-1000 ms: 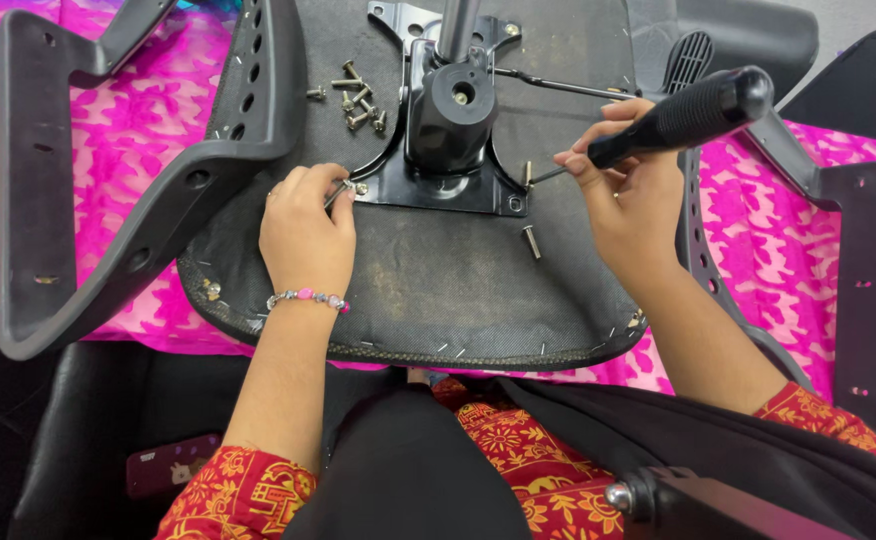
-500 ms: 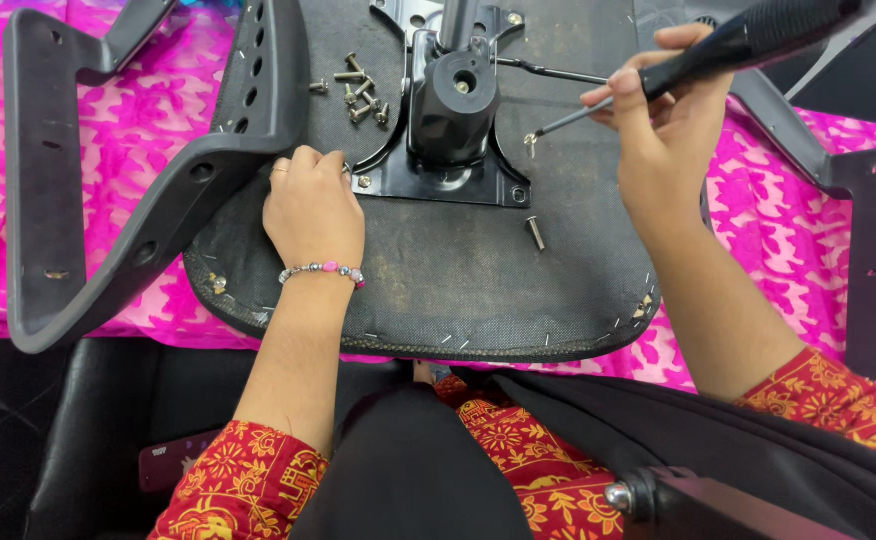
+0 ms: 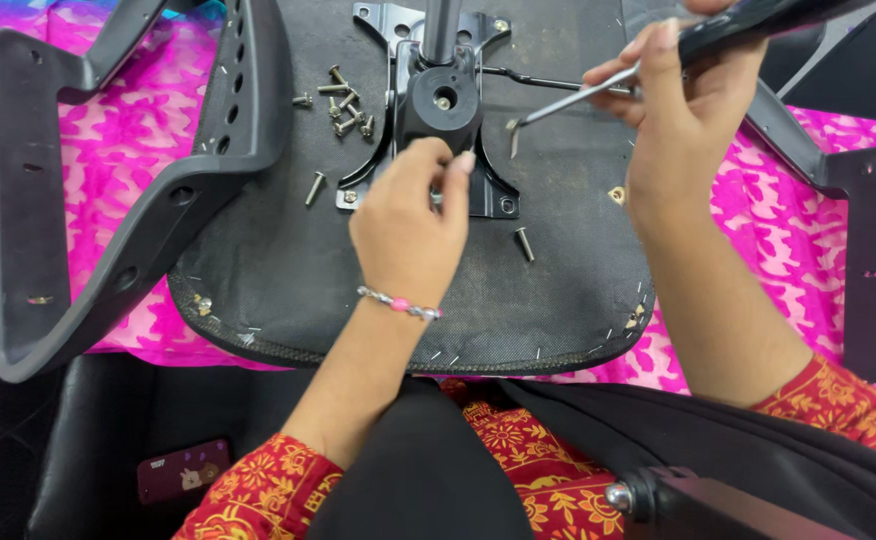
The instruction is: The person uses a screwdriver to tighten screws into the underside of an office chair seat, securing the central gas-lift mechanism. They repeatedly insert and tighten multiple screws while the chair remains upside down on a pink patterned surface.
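Observation:
An upturned office chair seat [image 3: 288,260] lies on a pink patterned cloth [image 3: 98,150], its black metal base plate [image 3: 428,110] facing up. My left hand [image 3: 408,225] rests on the plate's near edge, fingertips touching it beside a bolt hole. My right hand [image 3: 683,110] is raised over the seat's right side and grips a black-handled screwdriver [image 3: 598,90]. A screw clings to the screwdriver's tip [image 3: 513,128], above the seat fabric. Whether my left fingers pinch anything is hidden.
Several loose screws [image 3: 343,105] lie left of the plate, one more [image 3: 314,188] nearer and another [image 3: 525,243] to the right. Black armrests stand at left [image 3: 28,200] and right [image 3: 873,260]. A black chair part [image 3: 718,505] sits at my lap.
My left hand slid right from the plate's left corner to its near middle. My right hand lifted the screwdriver up and away, drawing a screw with it.

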